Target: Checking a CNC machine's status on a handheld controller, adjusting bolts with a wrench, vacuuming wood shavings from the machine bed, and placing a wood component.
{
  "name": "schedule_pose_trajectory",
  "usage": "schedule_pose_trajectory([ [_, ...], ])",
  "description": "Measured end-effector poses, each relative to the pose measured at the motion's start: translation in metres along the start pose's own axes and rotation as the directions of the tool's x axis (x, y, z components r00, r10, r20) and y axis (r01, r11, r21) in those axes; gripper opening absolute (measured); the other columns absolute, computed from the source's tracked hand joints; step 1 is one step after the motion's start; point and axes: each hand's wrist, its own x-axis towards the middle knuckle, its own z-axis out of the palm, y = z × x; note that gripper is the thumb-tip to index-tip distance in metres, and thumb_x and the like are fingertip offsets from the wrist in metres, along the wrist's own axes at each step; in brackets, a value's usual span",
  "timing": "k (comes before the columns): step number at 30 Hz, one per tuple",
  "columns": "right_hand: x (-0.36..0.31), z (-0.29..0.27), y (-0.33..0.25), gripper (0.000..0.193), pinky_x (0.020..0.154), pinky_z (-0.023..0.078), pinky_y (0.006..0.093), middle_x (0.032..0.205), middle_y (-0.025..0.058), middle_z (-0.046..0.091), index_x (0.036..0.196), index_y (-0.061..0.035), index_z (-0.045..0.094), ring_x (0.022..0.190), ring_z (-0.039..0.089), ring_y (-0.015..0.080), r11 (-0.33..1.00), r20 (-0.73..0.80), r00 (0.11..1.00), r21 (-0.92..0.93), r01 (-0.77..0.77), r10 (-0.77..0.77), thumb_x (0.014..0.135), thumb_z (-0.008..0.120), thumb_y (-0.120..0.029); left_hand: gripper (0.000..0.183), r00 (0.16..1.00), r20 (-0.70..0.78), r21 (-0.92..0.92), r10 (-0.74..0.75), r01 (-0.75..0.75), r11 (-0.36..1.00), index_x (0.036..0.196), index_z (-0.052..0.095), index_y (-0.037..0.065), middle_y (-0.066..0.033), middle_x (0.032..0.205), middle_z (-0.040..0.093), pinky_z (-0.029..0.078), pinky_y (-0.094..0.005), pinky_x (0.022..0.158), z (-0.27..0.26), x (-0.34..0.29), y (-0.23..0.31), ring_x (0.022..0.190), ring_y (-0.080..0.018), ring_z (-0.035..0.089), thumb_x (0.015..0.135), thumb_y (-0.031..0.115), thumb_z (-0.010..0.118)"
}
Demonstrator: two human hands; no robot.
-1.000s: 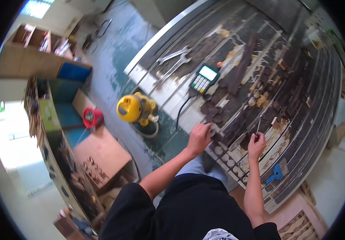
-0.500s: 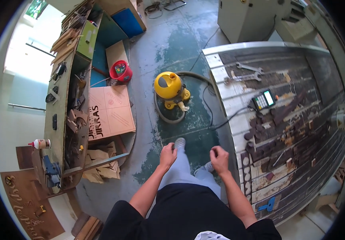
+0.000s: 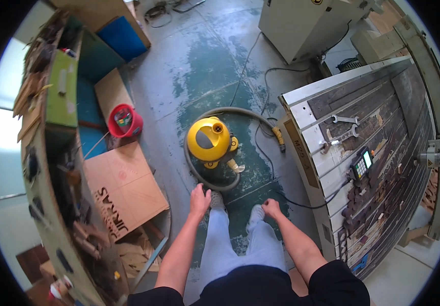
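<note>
My left hand (image 3: pixel 199 196) hangs in front of me with fingers apart and holds nothing. It is just above my left shoe and close to the grey hose (image 3: pixel 215 184) of a yellow vacuum cleaner (image 3: pixel 208 139) that stands on the green floor. My right hand (image 3: pixel 271 208) is curled into a loose fist near my right shoe; whether something small is in it I cannot tell. Both hands are away from the slatted machine table (image 3: pixel 332 153) on my right.
On the machine table lie two wrenches (image 3: pixel 346 120), a handheld controller with a screen (image 3: pixel 360 164) and several dark wood pieces. A cable runs from it across the floor. To my left stand a cluttered shelf (image 3: pixel 59 97), a red bucket (image 3: pixel 124 120) and plywood sheets (image 3: pixel 125 186).
My hands have left the machine table. I have turned left toward the floor, so the yellow vacuum cleaner now sits straight ahead and both hands hang near my feet.
</note>
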Motion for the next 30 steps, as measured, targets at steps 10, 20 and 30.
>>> schedule_pose_trajectory([
  [10, 0.387, 0.011, 0.060, 0.053, 0.075, 0.055, 0.0400, 0.096, 0.0174, 0.069, 0.118, 0.0020, 0.060, 0.079, 0.068, 0.0278, 0.950, -0.230, 0.924, 0.142, -0.278, 0.305, 0.074, 0.075, -0.023, 0.065, 0.921, -0.206, 0.389, 0.332, -0.234, 0.891, 0.144, 0.038, 0.000, -0.0173, 0.151, 0.038, 0.017, -0.0596, 0.114, 0.128, 0.299, -0.018, 0.143, -0.0395, 0.027, 0.091, 0.032, 0.057],
  [20, 0.589, -0.010, 0.215, 0.076, 0.096, 0.047, 0.0458, 0.124, 0.0236, 0.059, 0.128, -0.0004, 0.046, 0.115, 0.058, 0.0369, 0.953, -0.602, 0.749, 0.074, -0.294, 0.278, 0.068, 0.083, -0.031, 0.062, 0.864, -0.223, 0.356, 0.452, -0.359, 0.863, 0.142, 0.042, -0.001, -0.0230, 0.149, 0.039, 0.013, -0.0610, 0.114, 0.140, 0.316, -0.047, 0.143, -0.0447, 0.025, 0.094, 0.037, 0.046],
  [30, 0.485, 0.045, 0.022, 0.054, 0.076, 0.048, 0.0522, 0.087, 0.0255, 0.065, 0.102, -0.0012, 0.046, 0.084, 0.062, 0.0474, 0.979, -0.661, 0.727, 0.191, -0.074, 0.184, 0.065, 0.078, -0.026, 0.051, 0.523, -0.044, 0.633, 0.851, -0.645, 0.429, 0.137, 0.049, 0.002, -0.0174, 0.145, 0.045, 0.017, -0.0579, 0.116, 0.144, 0.307, -0.062, 0.142, -0.0356, 0.033, 0.088, 0.015, 0.052],
])
